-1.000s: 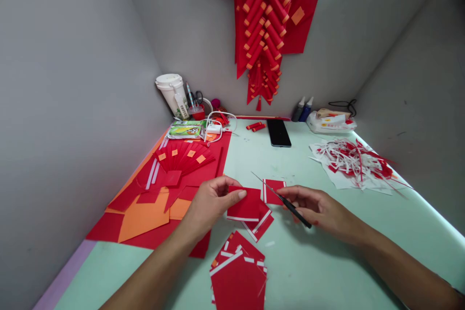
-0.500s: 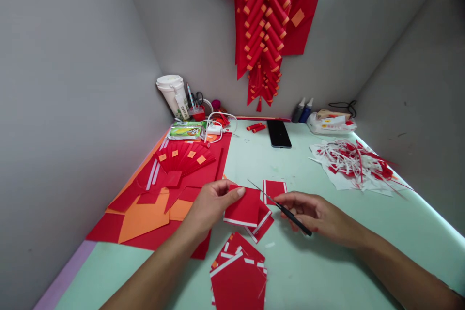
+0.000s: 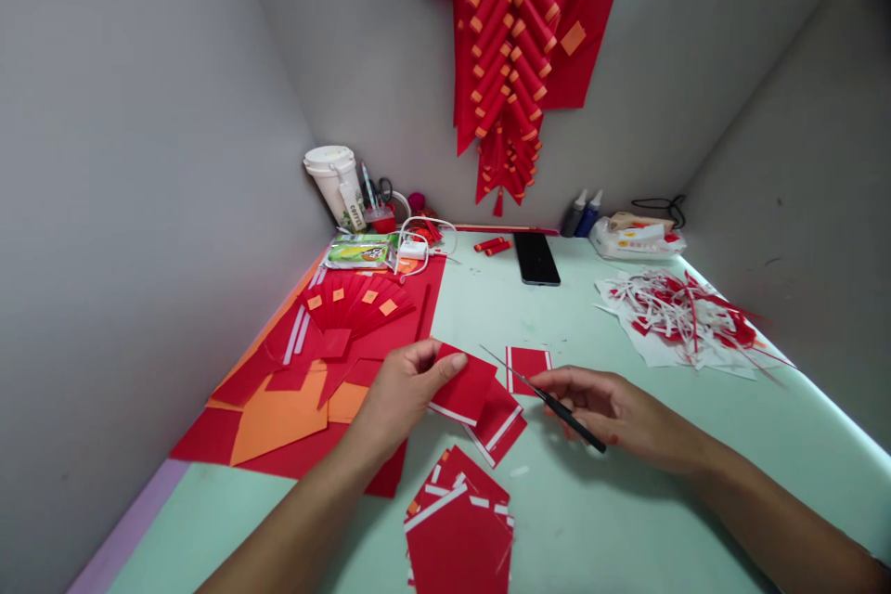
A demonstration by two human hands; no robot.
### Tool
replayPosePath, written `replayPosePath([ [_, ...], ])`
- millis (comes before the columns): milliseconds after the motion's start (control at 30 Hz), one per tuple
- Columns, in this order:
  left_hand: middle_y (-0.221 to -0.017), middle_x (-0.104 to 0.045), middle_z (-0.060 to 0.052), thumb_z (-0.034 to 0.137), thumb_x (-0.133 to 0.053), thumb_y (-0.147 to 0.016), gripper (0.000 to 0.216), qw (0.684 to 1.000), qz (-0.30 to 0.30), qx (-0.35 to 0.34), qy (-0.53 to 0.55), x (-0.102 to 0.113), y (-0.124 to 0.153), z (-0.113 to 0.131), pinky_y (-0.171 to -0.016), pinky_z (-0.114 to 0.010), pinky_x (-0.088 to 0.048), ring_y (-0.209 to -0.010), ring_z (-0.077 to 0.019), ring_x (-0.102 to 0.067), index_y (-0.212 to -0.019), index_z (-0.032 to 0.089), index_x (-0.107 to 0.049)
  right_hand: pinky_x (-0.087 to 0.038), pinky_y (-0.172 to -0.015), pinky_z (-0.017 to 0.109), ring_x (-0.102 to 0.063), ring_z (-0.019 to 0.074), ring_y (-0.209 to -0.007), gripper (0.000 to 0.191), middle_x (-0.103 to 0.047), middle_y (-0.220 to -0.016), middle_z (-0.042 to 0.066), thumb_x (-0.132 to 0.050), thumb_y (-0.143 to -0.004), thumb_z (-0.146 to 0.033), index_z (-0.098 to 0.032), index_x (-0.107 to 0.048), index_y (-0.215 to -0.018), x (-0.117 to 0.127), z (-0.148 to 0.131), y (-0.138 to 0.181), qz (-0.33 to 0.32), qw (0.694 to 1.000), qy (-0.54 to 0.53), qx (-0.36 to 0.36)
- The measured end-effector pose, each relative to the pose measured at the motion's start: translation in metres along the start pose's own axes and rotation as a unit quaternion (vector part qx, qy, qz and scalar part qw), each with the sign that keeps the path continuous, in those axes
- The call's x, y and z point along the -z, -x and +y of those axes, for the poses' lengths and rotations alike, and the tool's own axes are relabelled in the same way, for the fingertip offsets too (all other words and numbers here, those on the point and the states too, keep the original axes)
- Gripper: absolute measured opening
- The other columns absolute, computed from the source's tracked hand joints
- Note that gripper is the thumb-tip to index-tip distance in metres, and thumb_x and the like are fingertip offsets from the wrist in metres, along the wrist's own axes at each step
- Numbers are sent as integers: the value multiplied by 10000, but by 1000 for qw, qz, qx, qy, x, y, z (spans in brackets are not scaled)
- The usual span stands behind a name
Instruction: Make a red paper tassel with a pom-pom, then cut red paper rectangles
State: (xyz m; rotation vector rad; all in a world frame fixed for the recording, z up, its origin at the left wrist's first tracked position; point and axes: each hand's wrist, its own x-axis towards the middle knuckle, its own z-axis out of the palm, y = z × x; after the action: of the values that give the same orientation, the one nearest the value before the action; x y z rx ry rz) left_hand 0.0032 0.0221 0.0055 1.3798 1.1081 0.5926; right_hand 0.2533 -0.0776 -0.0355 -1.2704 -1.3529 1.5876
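My left hand [image 3: 410, 385] pinches a red paper piece [image 3: 468, 382] between thumb and fingers. A white strip runs along the paper's lower edge. My right hand [image 3: 599, 408] is closed round black-handled scissors [image 3: 567, 418], seen edge-on, with the thin blades pointing up and left, right of the held paper. Beneath that paper lie overlapping red paper pieces [image 3: 507, 432] with white strips. Another red piece with white side strips [image 3: 527, 364] lies just beyond the scissors. Nearer to me is a pile of red paper pieces [image 3: 459, 534] edged with white.
Red and orange sheets [image 3: 282, 418] cover the left side, with a folded red fan [image 3: 355, 306] on them. A phone [image 3: 535, 258] lies at the back. Paper scraps [image 3: 682, 311] are heaped on the right. A red firecracker decoration [image 3: 511, 46] hangs on the wall.
The paper in my left hand has turned clockwise, so its white edge now slopes down to the right. The scissors stay in my right hand, almost unmoved.
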Motion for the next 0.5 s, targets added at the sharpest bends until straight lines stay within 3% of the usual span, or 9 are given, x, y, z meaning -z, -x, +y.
replayPosePath([
  [200, -703, -647, -3, 495, -616, -798, 324, 998, -36, 13, 47, 0, -1, -4, -691, -259, -454, -695, -163, -605, -750, 175, -610, -413, -681, 253, -514, 162, -855, 417, -585, -1010, 52, -627, -861, -339, -228, -571, -1260, 5, -1, 0, -16, 1000, 12, 0],
  [400, -751, -660, -11, 311, -701, -776, 179, 965, -87, 142, 204, -1, -4, -12, -710, -239, -471, -700, -133, -621, -823, 169, -604, -401, -637, 236, -500, 139, -775, 387, -573, -942, 24, -598, -871, -277, -232, -573, -1254, 4, 0, -3, -1, 1000, 23, -20],
  [500, -847, -684, -55, 225, -758, -718, 227, 952, -136, 145, 232, 1, -4, -12, -770, -286, -496, -759, -161, -647, -883, 152, -619, -389, -621, 228, -491, 125, -735, 373, -574, -913, 12, -571, -886, -255, -239, -571, -1258, 5, 1, -3, 5, 999, 41, -21],
])
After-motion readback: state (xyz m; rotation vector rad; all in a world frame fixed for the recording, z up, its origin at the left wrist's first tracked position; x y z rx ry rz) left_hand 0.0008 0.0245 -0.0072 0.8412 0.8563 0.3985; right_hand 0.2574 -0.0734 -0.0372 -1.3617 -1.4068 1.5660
